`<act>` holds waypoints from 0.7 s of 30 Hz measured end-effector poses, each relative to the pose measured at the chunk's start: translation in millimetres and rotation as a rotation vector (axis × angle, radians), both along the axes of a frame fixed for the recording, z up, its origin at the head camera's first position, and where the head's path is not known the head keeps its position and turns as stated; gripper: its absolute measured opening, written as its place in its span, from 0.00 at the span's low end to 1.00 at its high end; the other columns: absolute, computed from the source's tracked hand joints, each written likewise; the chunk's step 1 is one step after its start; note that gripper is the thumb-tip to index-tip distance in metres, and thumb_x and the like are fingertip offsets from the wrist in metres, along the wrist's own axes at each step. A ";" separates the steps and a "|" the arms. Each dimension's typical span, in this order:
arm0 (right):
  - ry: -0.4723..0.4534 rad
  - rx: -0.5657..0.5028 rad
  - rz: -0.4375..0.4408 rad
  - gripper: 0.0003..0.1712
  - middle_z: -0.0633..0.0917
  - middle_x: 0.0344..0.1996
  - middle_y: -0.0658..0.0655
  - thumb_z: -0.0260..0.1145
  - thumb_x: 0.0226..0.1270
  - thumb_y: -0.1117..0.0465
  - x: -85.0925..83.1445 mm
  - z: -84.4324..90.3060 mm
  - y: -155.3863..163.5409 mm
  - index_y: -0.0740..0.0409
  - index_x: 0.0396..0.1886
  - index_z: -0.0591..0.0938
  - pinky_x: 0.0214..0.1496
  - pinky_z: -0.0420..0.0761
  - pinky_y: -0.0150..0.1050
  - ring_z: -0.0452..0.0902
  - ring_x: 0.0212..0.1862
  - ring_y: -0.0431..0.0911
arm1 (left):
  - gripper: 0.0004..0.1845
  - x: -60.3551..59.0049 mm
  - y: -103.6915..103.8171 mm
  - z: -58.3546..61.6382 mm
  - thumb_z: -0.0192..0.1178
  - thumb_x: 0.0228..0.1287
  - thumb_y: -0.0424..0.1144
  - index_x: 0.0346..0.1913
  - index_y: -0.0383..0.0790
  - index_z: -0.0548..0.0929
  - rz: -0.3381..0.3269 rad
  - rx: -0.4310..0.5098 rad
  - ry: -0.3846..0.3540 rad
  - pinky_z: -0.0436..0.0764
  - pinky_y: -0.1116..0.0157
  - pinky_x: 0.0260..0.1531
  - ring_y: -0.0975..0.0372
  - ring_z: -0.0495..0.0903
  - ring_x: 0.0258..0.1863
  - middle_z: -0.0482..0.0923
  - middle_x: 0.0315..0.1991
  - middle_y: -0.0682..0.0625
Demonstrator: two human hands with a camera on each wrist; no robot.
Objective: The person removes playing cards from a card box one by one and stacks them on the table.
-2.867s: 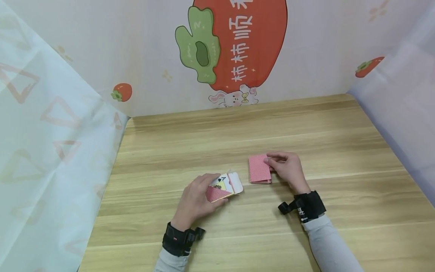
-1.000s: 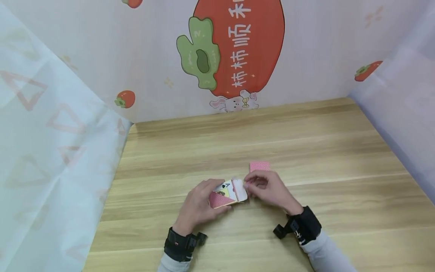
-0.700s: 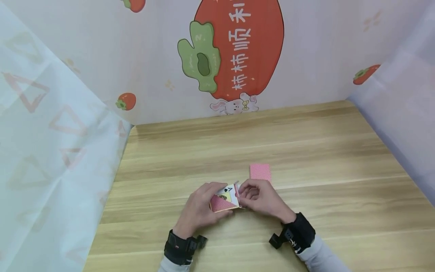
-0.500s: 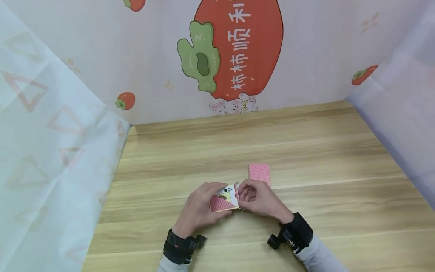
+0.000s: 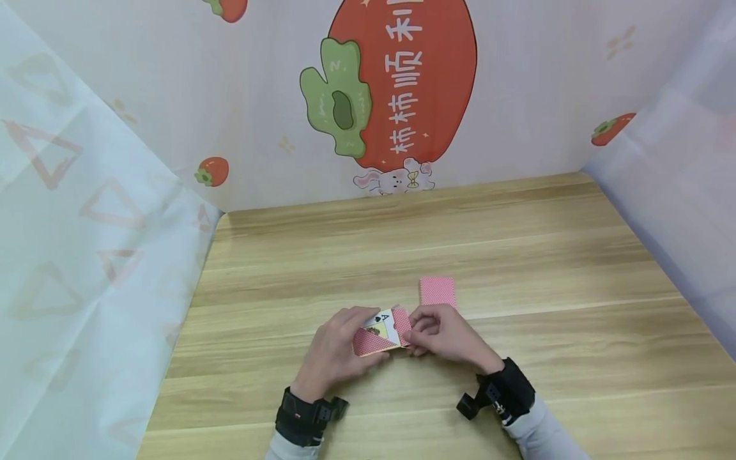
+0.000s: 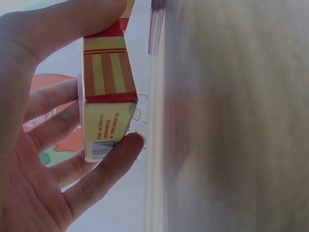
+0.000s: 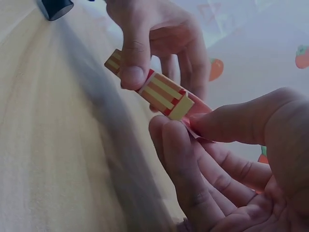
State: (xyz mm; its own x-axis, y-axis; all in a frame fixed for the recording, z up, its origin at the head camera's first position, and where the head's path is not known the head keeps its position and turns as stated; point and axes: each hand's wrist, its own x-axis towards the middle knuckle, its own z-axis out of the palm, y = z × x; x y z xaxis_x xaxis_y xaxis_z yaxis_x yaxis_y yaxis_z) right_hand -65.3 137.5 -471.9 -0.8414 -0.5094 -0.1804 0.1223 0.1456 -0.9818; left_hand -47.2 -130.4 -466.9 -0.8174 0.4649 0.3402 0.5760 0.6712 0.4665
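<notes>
My left hand (image 5: 333,351) grips a playing card box (image 5: 375,340) between thumb and fingers. The box has a red-patterned front with a window where an ace of spades shows. Its striped side and barcoded bottom face the left wrist view. At the box's right end, my right hand (image 5: 448,335) pinches a red-patterned flap (image 5: 402,319) between thumb and fingertips. In the right wrist view, the thumb presses on the reddish flap (image 7: 206,138). Just behind the right hand lies a stack of red-backed cards (image 5: 437,291), its near end partly hidden by that hand.
The wood-grain table (image 5: 322,255) reaches back to a white backdrop (image 5: 259,96) printed with persimmons and a rabbit. White sheets hang along the left (image 5: 103,287) and right sides. Both wrists wear black camera straps (image 5: 301,416).
My right hand has left the card stack and come to the box's end. The white flap that stuck out there has given way to a red-patterned face. My left hand keeps its grip.
</notes>
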 end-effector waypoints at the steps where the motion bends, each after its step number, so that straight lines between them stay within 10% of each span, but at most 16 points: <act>1: -0.017 -0.010 -0.004 0.09 0.91 0.34 0.63 0.70 0.73 0.67 -1.0 0.9 1.3 0.69 0.45 0.82 0.40 0.91 0.48 0.93 0.37 0.56 | 0.43 -0.4 -0.1 0.2 0.88 0.43 0.53 0.65 0.44 0.84 0.008 0.001 0.000 0.85 0.65 0.42 0.63 0.84 0.50 0.88 0.57 0.53; 21: -0.085 -0.248 -0.209 0.19 0.85 0.46 0.59 0.62 0.75 0.75 -16.5 9.3 34.4 0.78 0.61 0.71 0.45 0.91 0.50 0.91 0.40 0.52 | 0.42 0.2 -3.8 2.3 0.87 0.46 0.55 0.66 0.50 0.84 0.114 -0.013 -0.070 0.86 0.62 0.48 0.63 0.85 0.53 0.87 0.59 0.55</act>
State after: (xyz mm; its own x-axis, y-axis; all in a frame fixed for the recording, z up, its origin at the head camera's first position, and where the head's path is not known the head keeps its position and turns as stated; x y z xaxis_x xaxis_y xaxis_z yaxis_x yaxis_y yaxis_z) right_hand -81.8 171.9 -462.6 -0.9196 -0.3645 -0.1464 0.2069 -0.1329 -0.9693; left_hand -47.0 -134.2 -464.6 -0.8865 0.3719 0.2752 0.4623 0.7369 0.4932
